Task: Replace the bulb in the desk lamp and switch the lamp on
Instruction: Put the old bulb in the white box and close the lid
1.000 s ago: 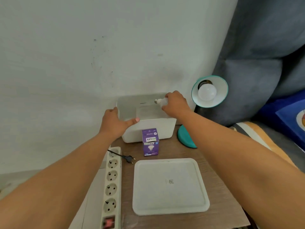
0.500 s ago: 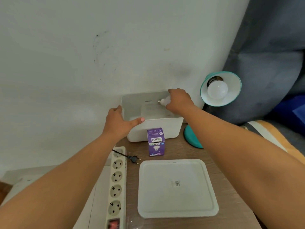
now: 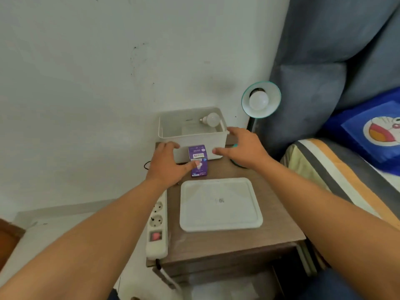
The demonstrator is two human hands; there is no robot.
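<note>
The teal desk lamp (image 3: 261, 98) stands at the back right with a white bulb (image 3: 258, 101) in its shade, unlit. A second white bulb (image 3: 211, 119) lies inside the open white box (image 3: 171, 133) against the wall. In front of the box stands a purple bulb carton (image 3: 198, 160). My left hand (image 3: 167, 165) is at the carton's left side with the thumb on its front. My right hand (image 3: 242, 147) hovers open just right of the carton, near the box's right front corner, holding nothing.
A white lid (image 3: 219, 205) lies flat on the small wooden table (image 3: 238, 243). A white power strip (image 3: 157, 226) with a red switch runs along the table's left edge. A grey headboard and a bed with a blue pillow (image 3: 372, 131) are on the right.
My right hand let go of the bulb, which now lies in the box, and drew back toward me. My left hand left the box rim and came down to the purple carton.
</note>
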